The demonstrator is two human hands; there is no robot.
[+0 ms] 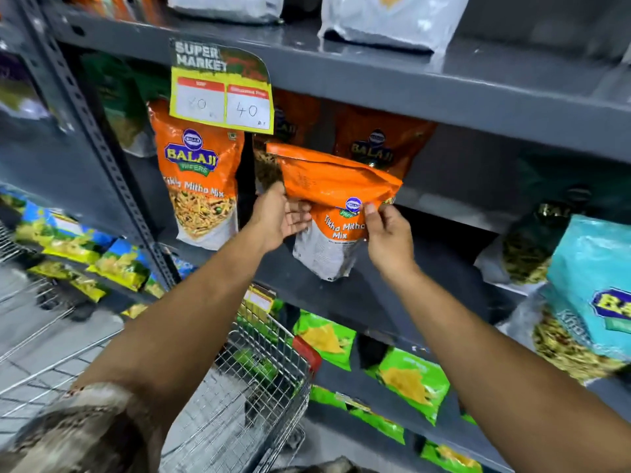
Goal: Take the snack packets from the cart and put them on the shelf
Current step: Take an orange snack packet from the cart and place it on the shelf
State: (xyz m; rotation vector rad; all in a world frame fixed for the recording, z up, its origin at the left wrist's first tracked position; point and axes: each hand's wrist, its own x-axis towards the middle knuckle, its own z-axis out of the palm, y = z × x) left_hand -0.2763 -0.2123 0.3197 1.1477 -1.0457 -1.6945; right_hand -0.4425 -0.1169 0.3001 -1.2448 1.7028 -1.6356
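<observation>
I hold an orange Tikha Mitho Mix packet (336,206) at the front of the grey middle shelf (444,264), its top folded forward. My left hand (278,218) grips its left side. My right hand (387,238) pinches its right edge. A matching orange packet (199,179) stands upright on the shelf to the left, and more orange packets (379,148) stand behind in shadow. The wire cart (252,380) sits below my left arm, with green packets showing through its mesh.
A yellow price tag (222,97) hangs from the shelf above. Teal packets (594,291) stand at the right. Green chip packets (409,380) fill the lower shelves. Yellow and blue packets (85,254) lie on the left rack. White packets (392,15) rest on the top shelf.
</observation>
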